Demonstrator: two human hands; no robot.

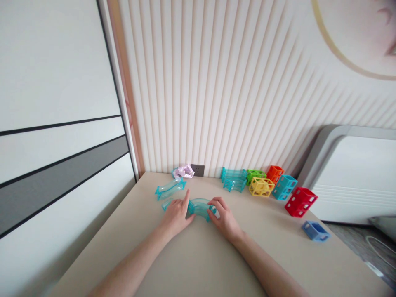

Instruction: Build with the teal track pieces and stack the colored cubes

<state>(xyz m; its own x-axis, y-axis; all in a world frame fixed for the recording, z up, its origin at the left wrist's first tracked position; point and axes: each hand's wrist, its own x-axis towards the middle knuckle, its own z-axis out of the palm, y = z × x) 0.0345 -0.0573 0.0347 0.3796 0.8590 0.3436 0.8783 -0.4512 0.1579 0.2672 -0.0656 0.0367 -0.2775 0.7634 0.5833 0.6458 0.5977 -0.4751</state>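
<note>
A curved, clear teal track piece [199,206] lies on the beige table [198,264] between both hands. My left hand [177,214] rests on its left end, index finger stretched forward, the other fingers bent over the piece. My right hand [223,215] pinches the right end with curled fingers. Another teal piece [166,204] pokes out from under my left hand. A straight teal track [170,187] lies just beyond.
At the back stand several stacked teal tracks [234,179], a pink piece [185,171], and green [255,175], orange [275,173], yellow [261,187], cyan [285,186] and red [300,201] cube blocks. A small blue block [315,231] sits near the right edge. A ribbed wall rises behind.
</note>
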